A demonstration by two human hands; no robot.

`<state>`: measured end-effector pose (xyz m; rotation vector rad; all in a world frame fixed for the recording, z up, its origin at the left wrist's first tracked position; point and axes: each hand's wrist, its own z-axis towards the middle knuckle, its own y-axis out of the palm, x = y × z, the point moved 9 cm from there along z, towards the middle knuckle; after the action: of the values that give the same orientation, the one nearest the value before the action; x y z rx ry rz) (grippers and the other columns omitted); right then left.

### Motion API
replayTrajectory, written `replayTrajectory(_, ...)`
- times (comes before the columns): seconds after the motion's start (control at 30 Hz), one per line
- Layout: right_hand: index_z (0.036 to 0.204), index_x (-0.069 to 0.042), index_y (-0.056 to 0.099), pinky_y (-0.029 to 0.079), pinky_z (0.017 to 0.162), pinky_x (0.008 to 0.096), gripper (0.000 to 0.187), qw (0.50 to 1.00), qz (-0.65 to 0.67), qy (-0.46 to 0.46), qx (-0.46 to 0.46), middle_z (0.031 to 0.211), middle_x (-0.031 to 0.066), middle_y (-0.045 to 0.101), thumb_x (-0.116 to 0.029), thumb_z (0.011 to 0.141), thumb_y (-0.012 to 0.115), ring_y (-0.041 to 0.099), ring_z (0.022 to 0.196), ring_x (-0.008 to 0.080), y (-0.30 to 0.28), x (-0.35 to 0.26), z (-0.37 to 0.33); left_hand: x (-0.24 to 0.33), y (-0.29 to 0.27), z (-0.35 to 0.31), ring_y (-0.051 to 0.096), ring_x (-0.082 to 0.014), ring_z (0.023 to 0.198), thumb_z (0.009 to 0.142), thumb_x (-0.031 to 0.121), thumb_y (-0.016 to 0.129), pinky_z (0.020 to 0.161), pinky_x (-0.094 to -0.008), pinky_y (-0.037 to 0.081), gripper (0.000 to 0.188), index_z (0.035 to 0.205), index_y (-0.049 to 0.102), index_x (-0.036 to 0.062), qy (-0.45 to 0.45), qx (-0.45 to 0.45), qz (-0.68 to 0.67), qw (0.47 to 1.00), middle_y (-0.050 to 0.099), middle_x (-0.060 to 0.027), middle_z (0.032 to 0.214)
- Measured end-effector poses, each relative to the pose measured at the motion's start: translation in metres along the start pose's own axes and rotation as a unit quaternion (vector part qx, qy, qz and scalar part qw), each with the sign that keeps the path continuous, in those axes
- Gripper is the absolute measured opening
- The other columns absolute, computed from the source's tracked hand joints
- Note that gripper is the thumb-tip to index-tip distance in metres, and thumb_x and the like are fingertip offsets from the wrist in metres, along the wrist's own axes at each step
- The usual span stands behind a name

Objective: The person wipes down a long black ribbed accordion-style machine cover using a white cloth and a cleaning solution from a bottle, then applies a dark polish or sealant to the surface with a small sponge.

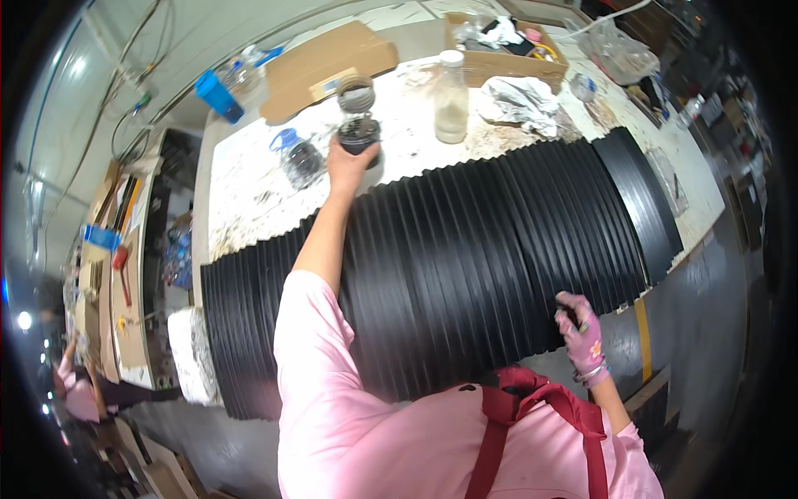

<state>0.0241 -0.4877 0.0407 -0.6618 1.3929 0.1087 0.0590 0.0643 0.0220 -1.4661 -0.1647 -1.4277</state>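
Observation:
A long stack of black ribbed plastic sheets or tubing (pixel 449 258), its exact kind unclear, stretches across the near side of the worktable. My bare left hand (pixel 347 170) reaches over it, fingers closed around a small dark open-topped container (pixel 357 133). Beside that hand lies a clear bottle with a blue top (pixel 299 158) and dark contents. Just behind the container is a brownish ring-shaped roll or jar (pixel 356 95). My right hand (pixel 582 337), in a pink glove, is curled at the near edge of the black stack. Something small and dark shows between its fingers, too small to name.
A stained white tabletop (pixel 249 175) holds a cloudy bottle with a white cap (pixel 451 100), a crumpled white cloth (pixel 519 104), a cardboard box of odds and ends (pixel 490 79), flat cardboard (pixel 332 62) and a blue cup (pixel 218 96). A white block (pixel 193 353) touches the stack's left end. Another person (pixel 83 391) is far left.

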Motion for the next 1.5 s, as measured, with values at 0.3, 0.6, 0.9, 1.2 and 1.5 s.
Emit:
replayTrajectory(0.3, 0.109, 0.001, 0.063, 0.051, 0.083, 0.0372, 0.025, 0.989, -0.135, -0.018, 0.058, 0.104, 0.018, 0.064, 0.001, 0.084, 0.059, 0.064, 0.095, 0.0343, 0.001, -0.006, -0.004, 0.028, 0.088, 0.092, 0.056, -0.0362, 0.121, 0.064, 0.04, 0.085, 0.102, -0.039, 0.044, 0.113, 0.147, 0.023, -0.0038, 0.043, 0.018, -0.006, 0.999, 0.054, -0.0265, 0.132)
replayTrajectory(0.6, 0.11, -0.003, 0.061, 0.051, 0.082, 0.0412, 0.025, 0.978, -0.202, -0.04, 0.031, 0.103, 0.0172, 0.064, -0.001, 0.085, 0.059, 0.063, 0.094, 0.0362, 0.016, -0.016, -0.002, 0.005, 0.102, 0.089, 0.054, -0.0388, 0.122, 0.071, 0.044, 0.084, 0.103, -0.0391, 0.042, 0.099, 0.137, 0.036, -0.0117, 0.065, 0.052, 0.114, 0.99, 0.055, -0.0297, 0.129)
replayTrajectory(0.9, 0.113, -0.004, 0.063, 0.052, 0.071, 0.039, 0.029, 0.974, -0.208, -0.082, 0.023, 0.091, 0.0135, 0.062, 0.001, 0.084, 0.061, 0.063, 0.083, 0.0316, 0.009, -0.019, 0.007, 0.042, 0.132, 0.009, 0.059, -0.0409, 0.112, 0.074, 0.065, 0.071, 0.094, -0.0443, 0.047, 0.085, 0.116, 0.055, -0.0067, 0.122, -0.329, 0.317, 0.881, 0.062, -0.0289, 0.115)
replayTrajectory(1.2, 0.114, -0.004, 0.062, 0.05, 0.066, 0.0327, 0.031, 0.981, -0.16, -0.101, 0.051, 0.086, 0.0056, 0.06, 0.002, 0.084, 0.061, 0.06, 0.075, 0.0218, 0.0, -0.004, -0.005, 0.032, 0.131, 0.013, 0.057, -0.0453, 0.11, 0.072, 0.043, 0.08, 0.094, -0.0479, 0.048, 0.079, 0.127, 0.048, -0.0044, 0.165, -0.277, 0.297, 0.899, 0.055, -0.03, 0.121)
replayTrajectory(1.5, 0.115, -0.007, 0.063, 0.053, 0.078, 0.0384, 0.029, 0.985, -0.172, -0.016, 0.009, 0.102, 0.0135, 0.063, -0.003, 0.086, 0.064, 0.064, 0.092, 0.0315, 0.012, 0.0, -0.006, 0.07, 0.084, 0.115, 0.05, -0.0442, 0.12, 0.084, 0.035, 0.069, 0.103, -0.0479, 0.039, 0.067, 0.138, 0.047, 0.0006, 0.278, -0.019, 0.193, 0.941, 0.052, -0.0284, 0.132)
